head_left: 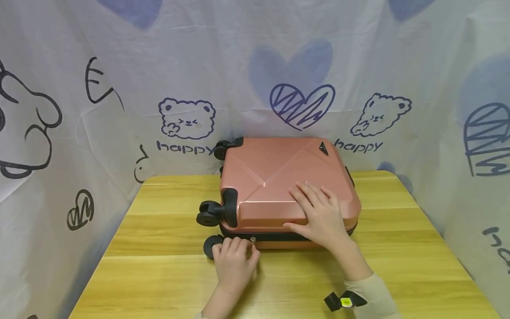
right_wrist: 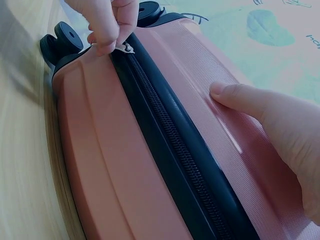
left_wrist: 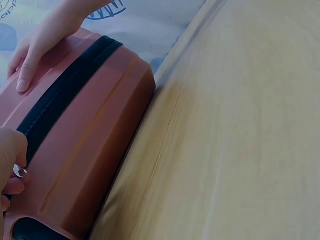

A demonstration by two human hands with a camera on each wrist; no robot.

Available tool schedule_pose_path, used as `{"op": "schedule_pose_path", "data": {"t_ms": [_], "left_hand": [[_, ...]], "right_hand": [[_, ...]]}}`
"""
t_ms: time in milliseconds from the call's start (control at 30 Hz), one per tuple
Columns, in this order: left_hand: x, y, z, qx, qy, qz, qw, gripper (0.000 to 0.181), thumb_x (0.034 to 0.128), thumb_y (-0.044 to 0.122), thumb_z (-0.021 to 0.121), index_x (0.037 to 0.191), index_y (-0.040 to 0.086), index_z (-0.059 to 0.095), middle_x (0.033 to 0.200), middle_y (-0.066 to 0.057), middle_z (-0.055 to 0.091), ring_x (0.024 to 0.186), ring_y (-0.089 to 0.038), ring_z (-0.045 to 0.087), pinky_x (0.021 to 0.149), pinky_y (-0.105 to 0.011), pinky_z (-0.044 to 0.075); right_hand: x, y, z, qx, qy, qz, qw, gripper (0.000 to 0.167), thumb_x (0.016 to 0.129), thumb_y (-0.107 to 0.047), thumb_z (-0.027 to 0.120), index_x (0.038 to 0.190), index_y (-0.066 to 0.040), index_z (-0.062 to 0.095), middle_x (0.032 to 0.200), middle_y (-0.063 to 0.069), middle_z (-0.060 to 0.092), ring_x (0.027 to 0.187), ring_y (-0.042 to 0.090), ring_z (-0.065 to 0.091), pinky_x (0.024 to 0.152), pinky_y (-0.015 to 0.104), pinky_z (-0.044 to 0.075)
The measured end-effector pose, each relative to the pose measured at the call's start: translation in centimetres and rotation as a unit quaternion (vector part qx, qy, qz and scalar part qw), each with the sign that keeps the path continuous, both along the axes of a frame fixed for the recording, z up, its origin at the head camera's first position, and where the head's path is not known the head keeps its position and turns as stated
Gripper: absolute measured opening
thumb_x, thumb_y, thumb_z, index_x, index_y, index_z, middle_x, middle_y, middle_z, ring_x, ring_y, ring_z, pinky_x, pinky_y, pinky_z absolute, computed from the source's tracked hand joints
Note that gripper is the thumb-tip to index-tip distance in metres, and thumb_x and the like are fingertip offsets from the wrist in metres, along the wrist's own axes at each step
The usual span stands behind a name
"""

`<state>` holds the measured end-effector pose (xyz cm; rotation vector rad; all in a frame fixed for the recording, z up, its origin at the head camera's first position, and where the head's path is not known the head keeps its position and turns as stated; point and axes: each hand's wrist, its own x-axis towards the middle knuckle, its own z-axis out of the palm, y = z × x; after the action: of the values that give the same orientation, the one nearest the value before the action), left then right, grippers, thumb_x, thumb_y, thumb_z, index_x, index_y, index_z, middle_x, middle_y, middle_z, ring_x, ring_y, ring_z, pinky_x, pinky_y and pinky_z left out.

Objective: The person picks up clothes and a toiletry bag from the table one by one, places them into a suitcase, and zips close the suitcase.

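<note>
A pink hard-shell suitcase (head_left: pixel 275 177) lies flat on the wooden table, its wheels pointing left. Along its near side runs a black zipper (right_wrist: pixel 175 145). At the left end of that side, my left hand (head_left: pixel 234 261) pinches the metal zipper pull (right_wrist: pixel 126 48) between thumb and curled fingers. My right hand (head_left: pixel 320 217) rests on the suitcase's upper shell near the front right, fingers spread over the top and thumb against the side edge. In the right wrist view the zipper teeth ahead of the pull look joined.
Black caster wheels (head_left: pixel 209 213) stick out from the suitcase's left end, one close to my left hand. The wooden table (head_left: pixel 159 283) reaches a printed cloth backdrop (head_left: pixel 239 66) behind and at both sides. A black strap piece (head_left: pixel 334 302) hangs by the right sleeve.
</note>
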<state>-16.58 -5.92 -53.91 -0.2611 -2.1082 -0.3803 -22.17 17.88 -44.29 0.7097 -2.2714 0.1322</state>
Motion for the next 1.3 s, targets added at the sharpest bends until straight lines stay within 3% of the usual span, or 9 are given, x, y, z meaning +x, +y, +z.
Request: {"op": "schedule_pose_path", "data": {"t_ms": [367,667,867,1067,1300], "left_hand": [[0.1,-0.1,0.4,-0.001,-0.004,-0.016,0.9999,0.012,0.0755,0.02,0.066,0.066,0.014,0.07,0.063,0.003,0.066,0.063,-0.018,0.054,0.066,-0.038,0.034],[0.1,-0.2,0.2,-0.002,-0.006,-0.011,0.9999,0.02,0.0769,0.026,0.072,0.064,0.015,0.063,0.062,0.003,0.062,0.063,-0.019,0.052,0.066,-0.038,0.034],[0.0,-0.5,0.5,-0.014,0.004,-0.04,0.9991,0.021,0.0822,0.022,0.07,0.064,0.014,0.065,0.062,0.003,0.063,0.064,-0.018,0.053,0.064,-0.035,0.034],[0.0,-0.9,0.8,-0.023,0.008,-0.054,0.9982,0.024,0.0863,0.023,0.067,0.064,0.014,0.067,0.062,0.003,0.061,0.063,-0.019,0.051,0.063,-0.034,0.033],[0.1,-2.4,0.7,-0.034,0.026,-0.044,0.9981,0.032,0.0916,0.026,0.06,0.063,0.014,0.065,0.061,0.002,0.06,0.063,-0.02,0.051,0.063,-0.036,0.033]], "right_hand": [[0.0,0.0,0.1,-0.003,0.002,0.007,1.0,0.09,0.079,-0.083,0.044,0.144,-0.021,0.049,0.145,0.006,0.052,0.133,0.029,0.048,0.107,0.056,0.034],[-0.1,0.0,0.1,0.002,0.011,0.008,0.9999,0.089,0.079,-0.082,0.044,0.143,-0.02,0.049,0.144,0.006,0.053,0.133,0.029,0.048,0.106,0.055,0.035],[-0.1,-0.1,0.2,0.004,0.008,0.006,0.9999,0.09,0.082,-0.085,0.035,0.144,-0.021,0.049,0.145,0.006,0.052,0.133,0.029,0.048,0.107,0.055,0.034],[-0.1,0.2,0.3,-0.002,0.001,0.003,1.0,0.092,0.08,-0.086,0.036,0.144,-0.021,0.048,0.145,0.006,0.052,0.134,0.029,0.047,0.108,0.055,0.033],[0.0,0.3,0.2,-0.011,0.001,-0.002,0.9999,0.094,0.075,-0.086,0.044,0.142,-0.021,0.052,0.144,0.003,0.055,0.133,0.025,0.05,0.109,0.05,0.035]]}}
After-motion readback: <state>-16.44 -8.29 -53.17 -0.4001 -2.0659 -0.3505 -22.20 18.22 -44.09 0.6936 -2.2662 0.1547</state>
